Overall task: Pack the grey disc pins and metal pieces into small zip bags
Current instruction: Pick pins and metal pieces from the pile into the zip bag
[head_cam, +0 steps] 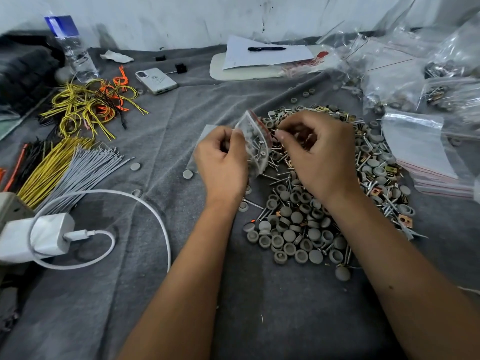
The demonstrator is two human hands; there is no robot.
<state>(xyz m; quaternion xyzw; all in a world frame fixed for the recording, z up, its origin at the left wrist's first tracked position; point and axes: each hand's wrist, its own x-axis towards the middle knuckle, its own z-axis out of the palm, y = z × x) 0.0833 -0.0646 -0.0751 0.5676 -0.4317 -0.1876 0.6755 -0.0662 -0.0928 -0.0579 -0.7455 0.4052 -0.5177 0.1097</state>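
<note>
A heap of grey disc pins [296, 229], mixed with screws and small copper-coloured metal pieces [405, 220], lies on the grey cloth at centre right. My left hand [223, 162] grips a small clear zip bag [255, 141] with a red seal strip, held upright above the heap's left edge, with several screws inside. My right hand [319, 154] hovers just right of the bag's mouth, fingers curled, thumb and forefinger pinching small metal pieces. A stack of empty zip bags [420, 152] lies to the right of the heap.
Bundles of yellow, orange and grey wires [78, 141] cover the left side. A white charger with cable [39, 237] sits at the near left, a phone [155, 80] and water bottle [72, 50] farther back. Paper with a pen [266, 49] and filled bags [441, 92] lie at the back right.
</note>
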